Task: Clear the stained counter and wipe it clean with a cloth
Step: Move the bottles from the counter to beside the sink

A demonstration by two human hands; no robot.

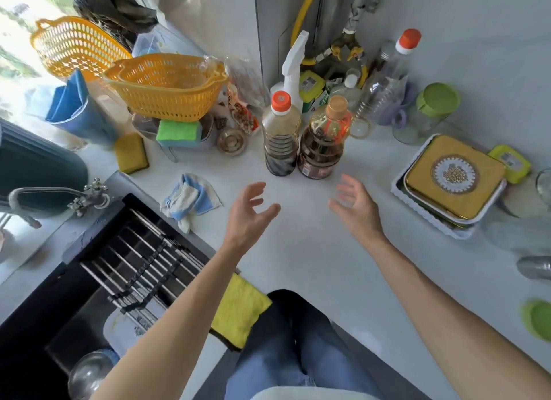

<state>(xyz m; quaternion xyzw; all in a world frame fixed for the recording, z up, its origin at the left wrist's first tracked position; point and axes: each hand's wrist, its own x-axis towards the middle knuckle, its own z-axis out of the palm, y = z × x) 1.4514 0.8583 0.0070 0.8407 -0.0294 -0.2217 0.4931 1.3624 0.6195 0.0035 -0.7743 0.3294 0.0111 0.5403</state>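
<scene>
Hands hover over the white counter (313, 250), left hand (249, 213) and right hand (356, 207) both spread and empty. Nearer than the two sauce bottles (301, 140) — part full of dark liquid — a yellow cloth (238, 310) drapes the counter's edge; left of them lies a striped cloth (189, 198). Beyond, an orange basket (167, 85) looks empty; objects beneath it are hard to make out.

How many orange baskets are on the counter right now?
2. One orange basket sits raised on the clutter behind the green sponge; the other orange basket is farther back-left by the window. More could be hidden behind them.
</scene>
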